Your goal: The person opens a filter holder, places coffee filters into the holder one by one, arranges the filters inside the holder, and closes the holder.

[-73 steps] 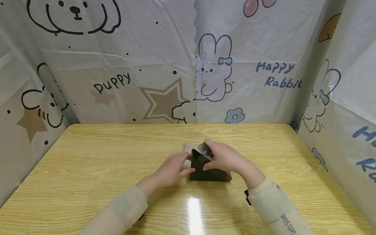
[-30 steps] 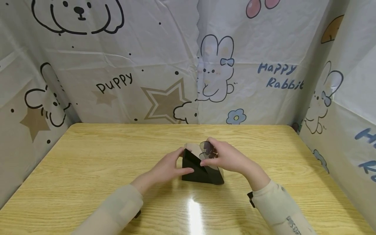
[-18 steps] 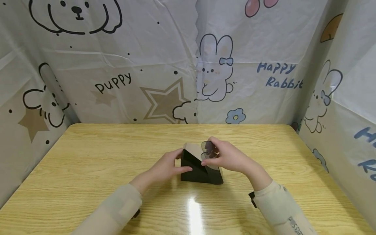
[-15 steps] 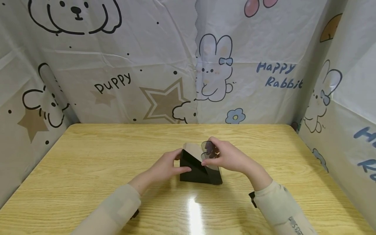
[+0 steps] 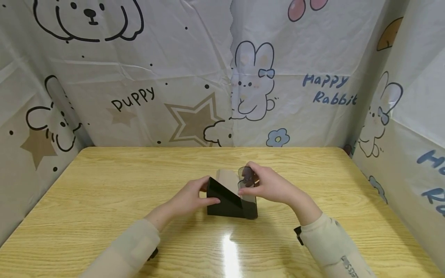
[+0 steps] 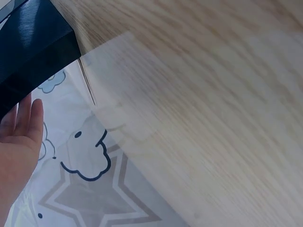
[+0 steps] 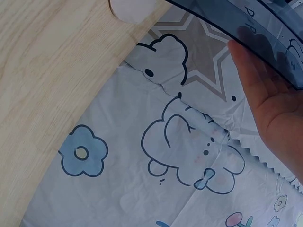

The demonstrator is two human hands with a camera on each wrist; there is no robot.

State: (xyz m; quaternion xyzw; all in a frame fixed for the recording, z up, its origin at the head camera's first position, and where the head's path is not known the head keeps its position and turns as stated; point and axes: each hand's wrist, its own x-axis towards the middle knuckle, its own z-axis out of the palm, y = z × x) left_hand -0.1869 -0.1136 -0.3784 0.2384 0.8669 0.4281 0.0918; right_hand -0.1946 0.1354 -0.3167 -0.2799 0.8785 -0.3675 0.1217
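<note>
Head view: a printed sheet (image 5: 295, 46) with rabbit, puppy and star motifs forms the back and side walls around a wood-grain table (image 5: 104, 200). Two pale sleeves, left (image 5: 125, 247) and right (image 5: 326, 243), enter from the lower edge. Of the hands, the left hand (image 5: 191, 197) grips the left end of a black case (image 5: 222, 204), thumb on its near face and fingers behind. The right hand (image 5: 271, 183) pinches a pair of sunglasses (image 5: 246, 173) between thumb and fingers; the right wrist view shows its fingers lying along a dark lens. The case, wedge-shaped, stands near the middle of the table. The sunglasses, tilted on end, overlap the case's right end; whether they touch it cannot be told. Behind the case shows a beige panel (image 5: 226, 179). Smallest is a dark fitting (image 5: 299, 235) beneath the right cuff.
</note>
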